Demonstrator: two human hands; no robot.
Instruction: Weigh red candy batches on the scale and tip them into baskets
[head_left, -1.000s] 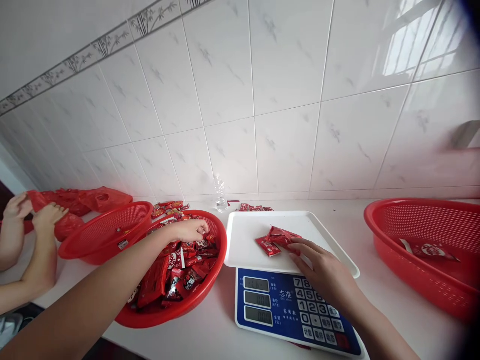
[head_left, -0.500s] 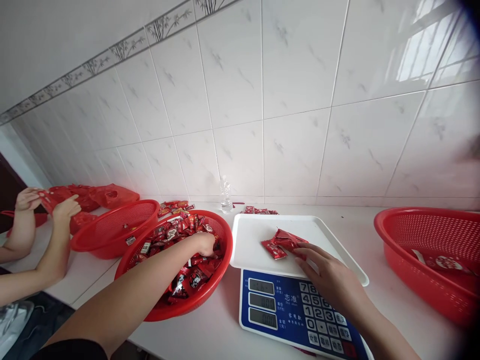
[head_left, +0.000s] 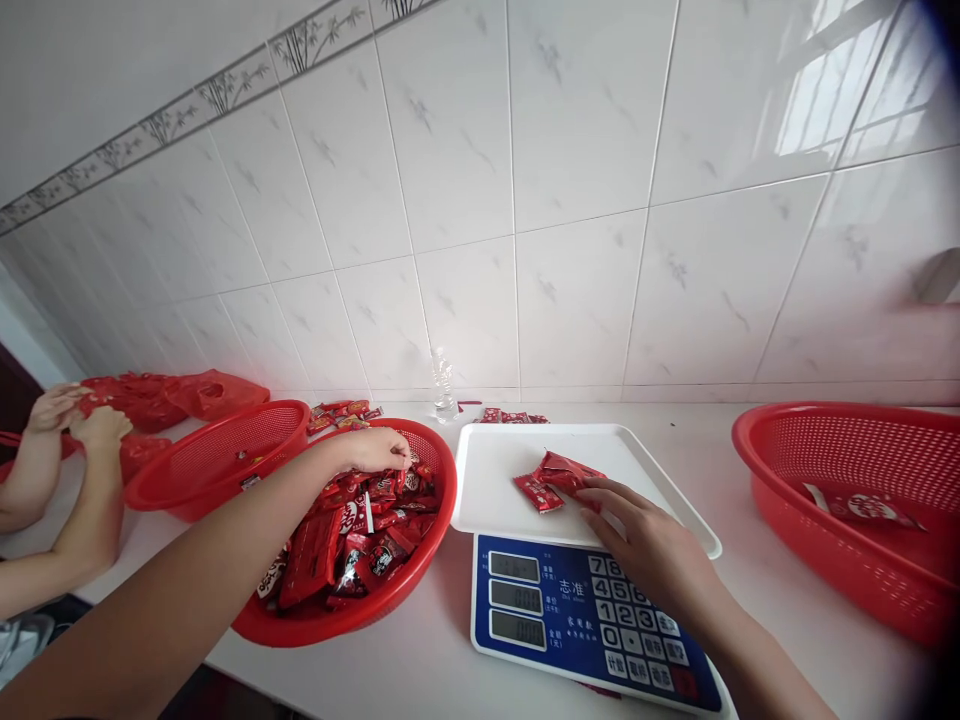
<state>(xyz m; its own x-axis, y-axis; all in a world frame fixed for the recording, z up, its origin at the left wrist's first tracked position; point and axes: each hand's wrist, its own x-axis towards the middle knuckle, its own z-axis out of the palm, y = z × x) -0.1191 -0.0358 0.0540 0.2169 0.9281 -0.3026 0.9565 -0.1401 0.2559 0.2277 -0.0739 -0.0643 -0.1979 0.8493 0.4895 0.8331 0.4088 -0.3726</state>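
Note:
My left hand [head_left: 381,450] is above the back of a red perforated basket [head_left: 448,470], fingers curled and pressed together; what is in them, if anything, I cannot make out. Small wrapped snack packets [head_left: 384,556], mostly red, fill this basket. My right hand [head_left: 645,530] reaches over the white tray [head_left: 480,450] of a blue digital scale [head_left: 570,640]. Its thumb and fingers close on the right end of a red snack packet [head_left: 574,470]. Another small red packet [head_left: 538,493] lies against it on the tray.
At far left, another person's hands [head_left: 101,428] hold red plastic near red bags [head_left: 217,393]. An emptier red basket [head_left: 289,425] stands beside mine. A clear bottle [head_left: 444,388] and loose packets [head_left: 510,416] are by the wall. At right, another red basket [head_left: 757,430] holds a packet [head_left: 862,506].
My left hand has lifted from among the packets and moved back and left over the basket. My right hand stays at the packet on the tray. The view has shifted slightly.

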